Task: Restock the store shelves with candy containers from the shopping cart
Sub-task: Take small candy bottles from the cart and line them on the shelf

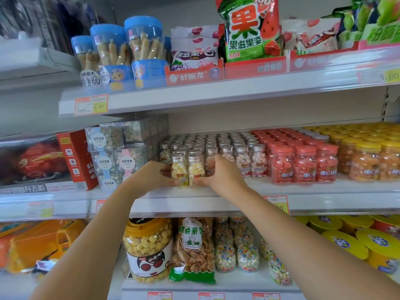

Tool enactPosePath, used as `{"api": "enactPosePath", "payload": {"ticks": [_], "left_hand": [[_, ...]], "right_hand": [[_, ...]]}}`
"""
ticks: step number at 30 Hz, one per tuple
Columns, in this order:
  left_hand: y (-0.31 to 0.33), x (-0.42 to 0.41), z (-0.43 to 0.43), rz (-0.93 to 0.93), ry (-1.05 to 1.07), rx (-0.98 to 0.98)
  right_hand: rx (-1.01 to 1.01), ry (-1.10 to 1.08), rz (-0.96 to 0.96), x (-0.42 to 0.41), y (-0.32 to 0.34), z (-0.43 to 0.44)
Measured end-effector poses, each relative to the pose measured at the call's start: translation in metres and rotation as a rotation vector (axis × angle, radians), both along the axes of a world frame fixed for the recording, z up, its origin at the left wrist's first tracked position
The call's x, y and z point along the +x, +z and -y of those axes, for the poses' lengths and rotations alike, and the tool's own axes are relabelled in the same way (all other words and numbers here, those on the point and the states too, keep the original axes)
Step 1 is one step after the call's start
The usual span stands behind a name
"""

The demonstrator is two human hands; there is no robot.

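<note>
Two small clear candy bottles (187, 168) with silver caps and yellow-white candies stand side by side at the front of the middle shelf (216, 203). My left hand (153, 175) grips them from the left and my right hand (218, 173) grips them from the right. Behind them stand several rows of silver-capped bottles (216, 144) with pink and white candies. The shopping cart is out of view.
Red-lidded jars (303, 163) and yellow-lidded orange jars (368, 161) fill the shelf to the right. Clear cube boxes (116, 152) and a red box (78, 159) stand on the left. The upper shelf holds blue-lidded tubs (129, 48) and candy bags (249, 29). Large jars (148, 250) sit below.
</note>
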State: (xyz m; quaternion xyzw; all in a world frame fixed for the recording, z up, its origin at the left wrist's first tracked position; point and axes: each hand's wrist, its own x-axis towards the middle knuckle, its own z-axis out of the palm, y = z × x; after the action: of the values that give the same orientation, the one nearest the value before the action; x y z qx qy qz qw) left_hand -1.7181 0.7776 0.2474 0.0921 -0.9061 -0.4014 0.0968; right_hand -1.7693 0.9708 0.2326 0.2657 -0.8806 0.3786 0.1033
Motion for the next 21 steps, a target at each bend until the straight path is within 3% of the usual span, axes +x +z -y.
{"api": "enactPosePath", "payload": {"ticks": [21], "left_hand": [[0.009, -0.002, -0.003, 0.092, -0.122, 0.019]], "right_hand": [[-0.050, 0.042, -0.125, 0.003, -0.012, 0.009]]}}
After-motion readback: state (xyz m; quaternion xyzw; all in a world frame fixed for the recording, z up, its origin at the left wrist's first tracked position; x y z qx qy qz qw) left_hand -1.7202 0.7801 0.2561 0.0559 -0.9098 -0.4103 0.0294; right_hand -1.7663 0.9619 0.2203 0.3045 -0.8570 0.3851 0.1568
